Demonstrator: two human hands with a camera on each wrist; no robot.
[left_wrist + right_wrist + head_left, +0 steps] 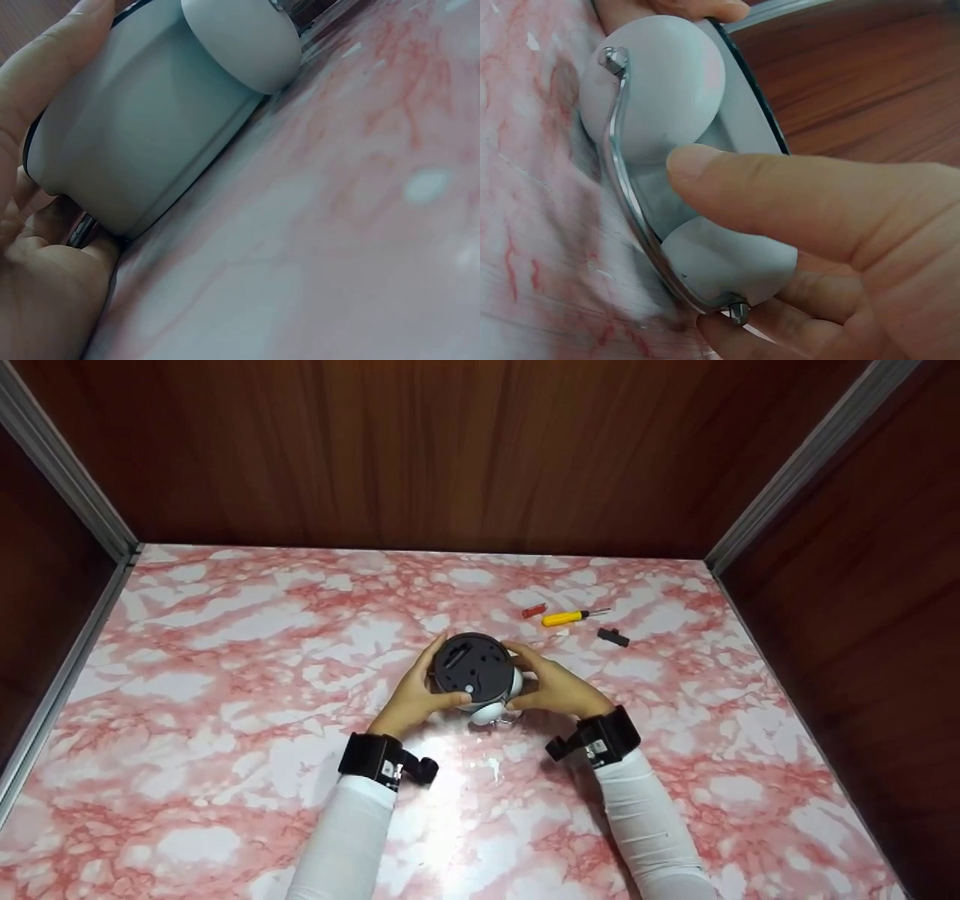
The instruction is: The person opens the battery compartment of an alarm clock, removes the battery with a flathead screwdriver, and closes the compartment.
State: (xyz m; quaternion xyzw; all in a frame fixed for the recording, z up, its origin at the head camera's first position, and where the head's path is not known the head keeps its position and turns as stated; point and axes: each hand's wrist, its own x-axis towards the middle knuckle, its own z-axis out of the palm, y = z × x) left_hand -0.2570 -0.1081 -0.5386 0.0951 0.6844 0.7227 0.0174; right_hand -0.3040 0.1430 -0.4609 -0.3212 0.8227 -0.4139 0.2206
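Observation:
A white twin-bell alarm clock (474,666) lies face down on the marbled table, its round black back upward. Its two rounded white bells (656,86) and the bent metal handle (619,157) point toward the near right. An oblong slot is exposed in the back. My left hand (414,694) grips the clock's left side, thumb over the near rim and fingers around the far edge. On the other side, my right hand (555,684) holds it by the bell side, the thumb lying between the bells and the fingers round the right edge. The clock's face is hidden.
Beyond the clock to the right lie a yellow-handled screwdriver (566,618), a small red cylinder (534,610) and a small black plastic cover (613,637). Dark wooden panels (420,457) wall the table at the back and both sides.

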